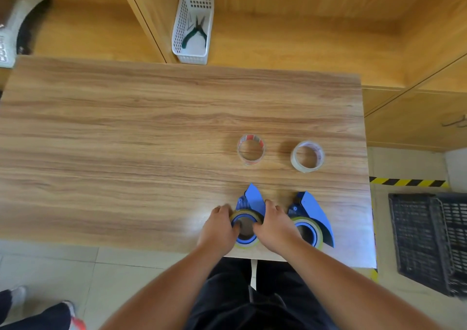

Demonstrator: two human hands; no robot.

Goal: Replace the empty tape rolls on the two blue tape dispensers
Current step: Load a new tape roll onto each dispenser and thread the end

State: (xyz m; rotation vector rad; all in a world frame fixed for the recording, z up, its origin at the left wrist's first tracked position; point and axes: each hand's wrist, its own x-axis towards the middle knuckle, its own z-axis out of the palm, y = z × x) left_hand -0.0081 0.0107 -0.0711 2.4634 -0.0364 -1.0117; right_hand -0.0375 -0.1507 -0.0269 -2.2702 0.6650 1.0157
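Two blue tape dispensers lie near the front edge of the wooden table. The left dispenser carries a yellowish tape roll on its blue hub. My left hand grips that roll's left side and my right hand grips its right side, fingers reaching into the hub. The right dispenser lies untouched with a yellowish roll on its hub. Beyond them stand two thin, nearly transparent rolls: one with red print and a whitish one.
A white perforated basket holding green-handled pliers sits on the wooden shelf behind the table. A black plastic crate stands on the floor at the right, beside yellow-black floor tape. Someone's shoes show at the bottom left.
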